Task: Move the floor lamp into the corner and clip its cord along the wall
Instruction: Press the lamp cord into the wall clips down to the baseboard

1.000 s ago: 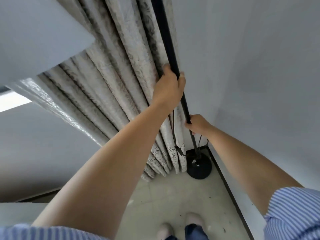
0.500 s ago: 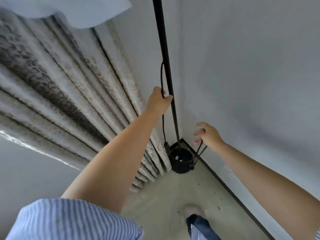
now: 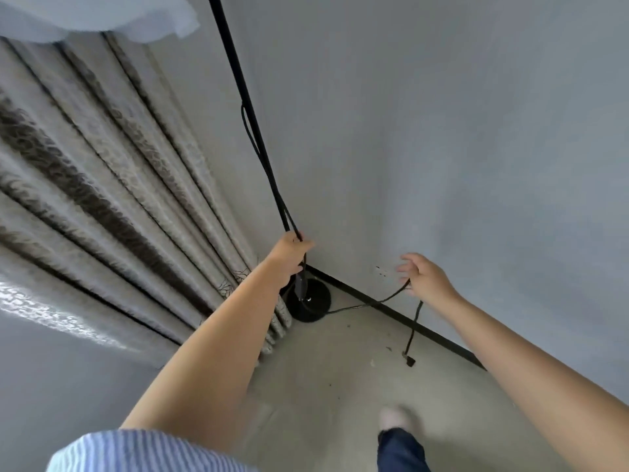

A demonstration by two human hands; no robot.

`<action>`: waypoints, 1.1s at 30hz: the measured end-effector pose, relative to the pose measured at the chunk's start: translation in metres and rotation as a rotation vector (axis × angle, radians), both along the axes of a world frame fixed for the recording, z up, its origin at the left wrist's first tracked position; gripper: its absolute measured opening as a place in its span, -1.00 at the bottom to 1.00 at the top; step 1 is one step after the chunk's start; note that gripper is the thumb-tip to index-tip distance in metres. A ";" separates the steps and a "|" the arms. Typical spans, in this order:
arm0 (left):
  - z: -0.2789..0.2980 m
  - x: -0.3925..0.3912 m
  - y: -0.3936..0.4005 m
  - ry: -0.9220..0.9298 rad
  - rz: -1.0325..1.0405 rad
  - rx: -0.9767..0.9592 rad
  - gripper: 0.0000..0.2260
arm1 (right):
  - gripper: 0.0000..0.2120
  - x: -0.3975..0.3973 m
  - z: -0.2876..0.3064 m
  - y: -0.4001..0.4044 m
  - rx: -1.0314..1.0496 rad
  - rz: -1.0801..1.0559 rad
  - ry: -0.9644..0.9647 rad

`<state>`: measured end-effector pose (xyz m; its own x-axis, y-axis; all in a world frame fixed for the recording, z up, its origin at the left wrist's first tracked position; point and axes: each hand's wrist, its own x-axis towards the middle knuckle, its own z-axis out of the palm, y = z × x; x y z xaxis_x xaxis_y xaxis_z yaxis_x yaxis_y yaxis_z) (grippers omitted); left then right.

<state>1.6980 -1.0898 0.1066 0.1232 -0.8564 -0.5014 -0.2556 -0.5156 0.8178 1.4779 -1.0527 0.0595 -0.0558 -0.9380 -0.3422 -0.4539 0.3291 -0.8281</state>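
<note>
The black floor lamp stands in the corner, its thin pole (image 3: 238, 86) rising up out of frame and its round base (image 3: 315, 303) on the floor beside the curtain. My left hand (image 3: 289, 255) grips the pole low down, together with the cord that runs along it. The black cord (image 3: 374, 301) leaves the base, rises to my right hand (image 3: 423, 275), drapes over its half-curled fingers and hangs down to the plug (image 3: 410, 361) on the floor. An inline switch (image 3: 300, 284) hangs below my left hand.
A patterned grey curtain (image 3: 112, 185) hangs to the left of the lamp. A grey wall (image 3: 442, 131) with a dark skirting board (image 3: 391, 313) runs to the right. My foot (image 3: 394, 417) stands on the pale floor. The lampshade's edge (image 3: 102, 15) shows at top left.
My left hand slid down the pole toward the base. My right hand moved right, away from the pole, and lifted the cord, pulling it out from the base along the wall.
</note>
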 end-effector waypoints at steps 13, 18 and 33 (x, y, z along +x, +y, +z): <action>0.037 -0.037 0.062 0.027 -0.196 -0.333 -0.48 | -0.82 -0.091 0.038 0.091 0.392 0.367 0.195; 0.071 -0.057 0.066 0.292 -0.122 -0.332 -0.58 | -0.69 -0.052 0.039 0.098 0.176 0.320 -0.116; 0.083 -0.014 0.075 -0.665 -0.187 -0.558 -0.71 | -0.70 -0.028 0.075 0.099 -0.031 0.425 -0.051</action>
<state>1.6841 -1.0145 0.1896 0.0734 -0.9900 0.1204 -0.8074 0.0118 0.5899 1.4494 -0.9539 0.1344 0.3538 -0.8840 -0.3057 -0.5022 0.0961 -0.8594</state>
